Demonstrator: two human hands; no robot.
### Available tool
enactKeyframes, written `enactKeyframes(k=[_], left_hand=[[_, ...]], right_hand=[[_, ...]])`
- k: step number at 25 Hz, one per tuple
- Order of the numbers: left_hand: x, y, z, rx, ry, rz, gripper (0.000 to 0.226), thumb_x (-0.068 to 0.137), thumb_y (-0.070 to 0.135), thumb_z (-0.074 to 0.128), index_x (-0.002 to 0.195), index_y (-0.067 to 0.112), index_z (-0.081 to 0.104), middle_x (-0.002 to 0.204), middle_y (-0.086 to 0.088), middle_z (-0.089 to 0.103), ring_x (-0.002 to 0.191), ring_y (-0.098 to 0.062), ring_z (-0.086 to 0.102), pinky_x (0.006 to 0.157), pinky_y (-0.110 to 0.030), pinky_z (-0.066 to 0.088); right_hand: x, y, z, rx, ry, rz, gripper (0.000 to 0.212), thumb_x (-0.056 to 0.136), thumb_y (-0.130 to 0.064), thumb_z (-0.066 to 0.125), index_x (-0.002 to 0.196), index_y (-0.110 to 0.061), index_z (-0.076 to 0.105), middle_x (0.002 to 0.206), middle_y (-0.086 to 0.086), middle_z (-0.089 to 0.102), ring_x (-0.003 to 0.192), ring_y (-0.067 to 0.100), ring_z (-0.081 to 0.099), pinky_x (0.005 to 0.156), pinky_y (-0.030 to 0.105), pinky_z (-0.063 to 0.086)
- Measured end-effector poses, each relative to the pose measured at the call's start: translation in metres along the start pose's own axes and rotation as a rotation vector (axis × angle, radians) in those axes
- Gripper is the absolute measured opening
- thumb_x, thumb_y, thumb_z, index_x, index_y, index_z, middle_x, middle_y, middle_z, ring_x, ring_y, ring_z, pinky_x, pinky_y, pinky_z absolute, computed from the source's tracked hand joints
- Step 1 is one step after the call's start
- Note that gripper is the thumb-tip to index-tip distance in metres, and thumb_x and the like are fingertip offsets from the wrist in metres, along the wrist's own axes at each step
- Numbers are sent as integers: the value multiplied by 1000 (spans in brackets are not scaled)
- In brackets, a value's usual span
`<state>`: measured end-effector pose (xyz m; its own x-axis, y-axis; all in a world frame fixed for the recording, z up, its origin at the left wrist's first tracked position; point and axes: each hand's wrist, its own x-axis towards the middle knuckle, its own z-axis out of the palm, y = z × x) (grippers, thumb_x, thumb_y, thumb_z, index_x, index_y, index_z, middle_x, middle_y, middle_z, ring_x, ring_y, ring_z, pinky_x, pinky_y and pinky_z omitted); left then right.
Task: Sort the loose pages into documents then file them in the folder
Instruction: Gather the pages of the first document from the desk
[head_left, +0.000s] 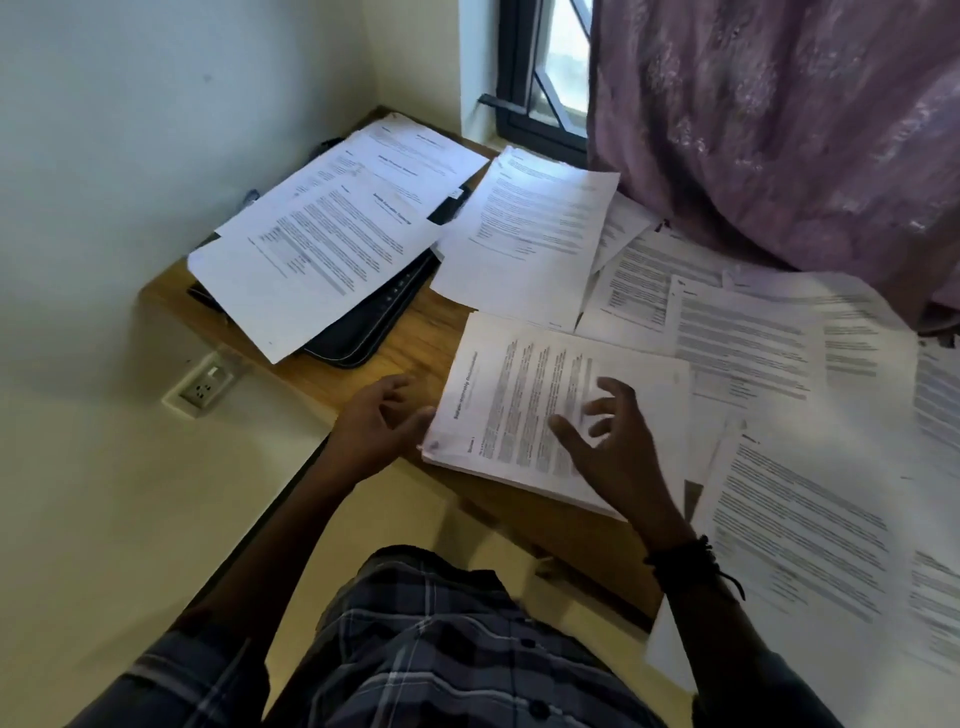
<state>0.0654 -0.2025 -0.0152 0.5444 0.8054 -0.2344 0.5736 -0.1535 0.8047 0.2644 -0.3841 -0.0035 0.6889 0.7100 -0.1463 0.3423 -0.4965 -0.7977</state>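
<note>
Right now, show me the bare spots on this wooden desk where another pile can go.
Bare wooden desk shows between the black fabric folder and the stack of printed pages, and along the near edge below that stack. Rightward, toward the purple curtain, loose white pages overlap.

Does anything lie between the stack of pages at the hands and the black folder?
Yes. Loose white printed sheets lie spread on top of the black fabric folder, covering most of it. They likely must move before the stack of printed pages goes in.
</note>
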Motion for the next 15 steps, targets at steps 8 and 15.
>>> enactKeyframes(k=[8,15], left_hand=[[84,-37,-148,-76,506,0,33,90,28,68,121,18,61,103,2,66,71,-6,56,69,-22,48],[205,-95,-252,287,424,77,29,93,12,55,119,13,67,119,-8,69,108,-29,64,94,-35,48]], right_hand=[[71,-142,148,215,-265,-241,79,83,-30,75,146,-21,27,121,0,53,106,12,56,76,12,46],[124,-223,260,7,-323,-303,82,89,-36,68,150,-14,19,153,5,31,140,22,31,116,42,29]])
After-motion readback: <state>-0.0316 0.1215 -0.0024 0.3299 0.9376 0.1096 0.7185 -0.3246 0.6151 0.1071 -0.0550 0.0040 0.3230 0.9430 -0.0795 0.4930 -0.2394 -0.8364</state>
